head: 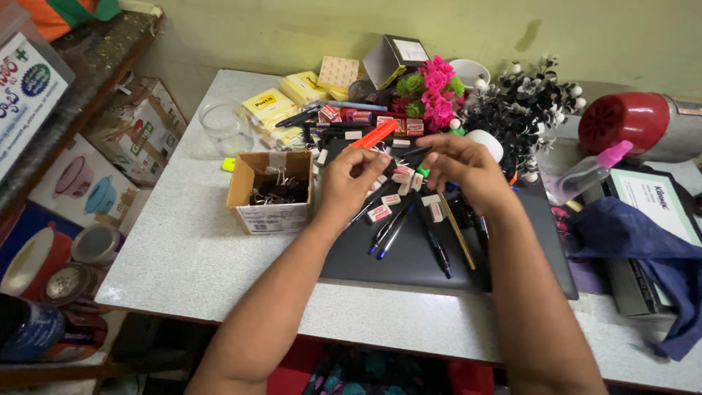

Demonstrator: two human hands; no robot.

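Observation:
My left hand [352, 178] hovers over a black mat [409, 256], fingers pinched on a small object I cannot make out. My right hand [464, 167] is beside it, fingers curled, its tips close to the left hand's. Beneath both hands lie several small white erasers [380, 213] and several pens [437, 249]. An open cardboard box [270, 192] holding dark binder clips stands just left of my left hand. An orange marker [374, 134] lies beyond the hands.
Yellow sticky-note pads [272, 107], a clear plastic cup [227, 126], pink flowers [437, 91], a black and white flower bunch [526, 110], a spray bottle [589, 170], a red dryer [636, 124] and a blue cloth [643, 249] crowd the grey table [183, 249]. Boxes and tins sit at left.

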